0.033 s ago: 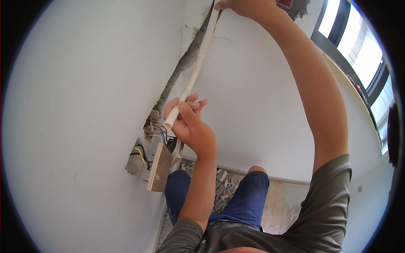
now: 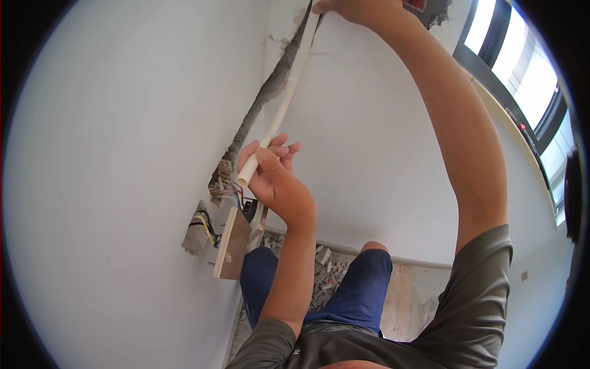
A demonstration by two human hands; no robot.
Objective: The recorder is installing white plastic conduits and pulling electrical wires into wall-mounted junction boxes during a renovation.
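Note:
A cream-white plastic conduit pipe [image 2: 286,101] slants along a rough chase [image 2: 249,123] cut in the corner of the white walls. It bends slightly in its lower part, and its open lower end points down toward me. My left hand [image 2: 273,175] is closed round the pipe close to that end, thumb on top, with some fingers raised. High up, my right hand [image 2: 359,9] grips the pipe's upper stretch by the chase; the frame edge cuts off part of this hand. Coloured electrical wires [image 2: 236,194] stick out of the chase's bottom, just below the pipe end.
A switch or socket plate [image 2: 233,246] hangs off the wall below my left hand, beside a broken hole [image 2: 195,237] with more wires. Rubble [image 2: 326,277] lies on the floor around my knees. A dark-framed window [image 2: 522,61] with a ledge is at the upper right.
The pipe's lower end and my left hand have shifted very slightly to the left. My right hand stays where it was.

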